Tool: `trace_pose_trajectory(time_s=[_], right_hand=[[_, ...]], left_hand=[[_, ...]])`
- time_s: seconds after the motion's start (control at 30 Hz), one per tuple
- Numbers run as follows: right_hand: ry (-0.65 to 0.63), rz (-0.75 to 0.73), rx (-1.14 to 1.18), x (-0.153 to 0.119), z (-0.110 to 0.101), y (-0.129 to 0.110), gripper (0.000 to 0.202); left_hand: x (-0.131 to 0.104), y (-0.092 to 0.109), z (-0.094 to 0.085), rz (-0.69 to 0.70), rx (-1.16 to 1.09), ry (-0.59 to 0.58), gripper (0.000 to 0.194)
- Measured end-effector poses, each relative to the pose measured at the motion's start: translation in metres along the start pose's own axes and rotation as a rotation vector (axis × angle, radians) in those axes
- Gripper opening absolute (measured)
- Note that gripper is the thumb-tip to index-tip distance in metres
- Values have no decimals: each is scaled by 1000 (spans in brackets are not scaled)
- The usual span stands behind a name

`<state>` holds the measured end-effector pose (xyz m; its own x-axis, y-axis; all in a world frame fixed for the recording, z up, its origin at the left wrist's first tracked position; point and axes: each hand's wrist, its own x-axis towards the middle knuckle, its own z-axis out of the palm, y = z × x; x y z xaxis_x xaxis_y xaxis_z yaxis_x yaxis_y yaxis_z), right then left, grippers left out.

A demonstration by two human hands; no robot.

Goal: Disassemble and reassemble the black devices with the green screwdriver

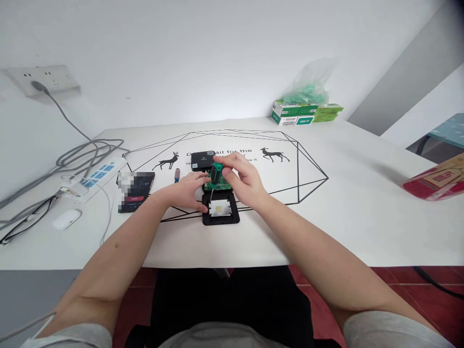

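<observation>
A green and black screwdriver (216,172) stands nearly upright in my right hand (245,180), its fingers closed round the handle. The shaft points down to the upper left part of a black frame (221,222) that holds a silver metal plate (224,208). Behind the frame lies a green circuit board (223,184), partly covered by my hands. My left hand (188,191) has its thumb and fingers apart, touching the left edges of the frame and board. A black cover (201,160) lies behind the board.
A second screwdriver (177,175) and a phone (137,192) lie to the left. Farther left are a power strip (97,178), cables, and a white mouse (67,219). Green boxes (295,110) with a plastic bag stand at the back right; a red package (435,181) is at the far right.
</observation>
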<state>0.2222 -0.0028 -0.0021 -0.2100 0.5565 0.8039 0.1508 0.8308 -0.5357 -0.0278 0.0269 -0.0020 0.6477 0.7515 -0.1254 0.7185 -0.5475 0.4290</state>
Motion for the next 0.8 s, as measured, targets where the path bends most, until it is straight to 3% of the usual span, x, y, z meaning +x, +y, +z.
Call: trace_pose_trajectory(time_s=[0.23, 0.43, 0.67, 0.8], right_hand=[[61, 94, 89, 1, 4, 1, 20], [36, 254, 371, -4, 13, 1, 28], [106, 160, 134, -8, 13, 1, 26], [45, 65, 24, -6, 8, -3, 28]], left_hand=[[1, -1, 0, -20, 103, -60, 110], [0, 5, 0, -35, 106, -74, 116], [0, 7, -1, -33, 93, -77, 115], [0, 6, 0, -52, 92, -88, 112]])
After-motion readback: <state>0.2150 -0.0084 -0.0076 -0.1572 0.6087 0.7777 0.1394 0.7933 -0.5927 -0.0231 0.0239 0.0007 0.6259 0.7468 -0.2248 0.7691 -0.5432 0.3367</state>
